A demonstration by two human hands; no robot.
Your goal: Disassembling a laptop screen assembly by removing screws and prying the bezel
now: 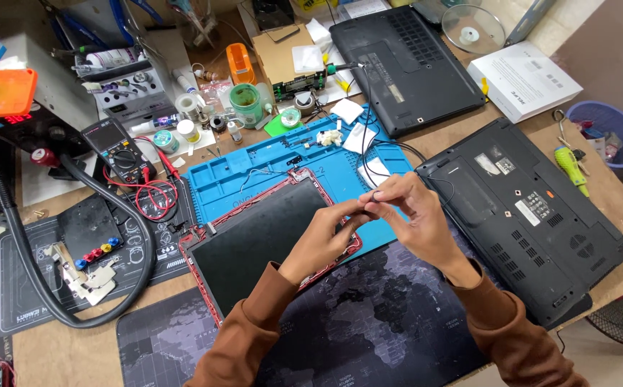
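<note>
A: Item in hand?
B: Thin black cable (366, 136), pinched at its near end between fingertips of both hands, above the near right corner of the blue silicone work mat (254, 168). Runs from there up across the mat toward the back of the bench.

A: Grip state?
B: Left hand (323, 240): fingers curled, narrow pinch closed on the cable end. Right hand (413, 215): thumb and forefinger closed on the same end, touching the left fingertips. Exact part at the tip too small to tell.

A: Directly below?
B: Flat dark display panel in a red-edged frame (254, 240), lying partly on the mat, partly on the dark map-printed desk pad (368, 322).

A: Surroundings?
B: 2 black laptops, undersides up: 1 just right of the hands (533, 215), 1 farther back (404, 64). Left: dark multimeter with red leads (116, 147), thick black hose (75, 308). Far right: purple plastic bowl (605, 132), white box (523, 79).
</note>
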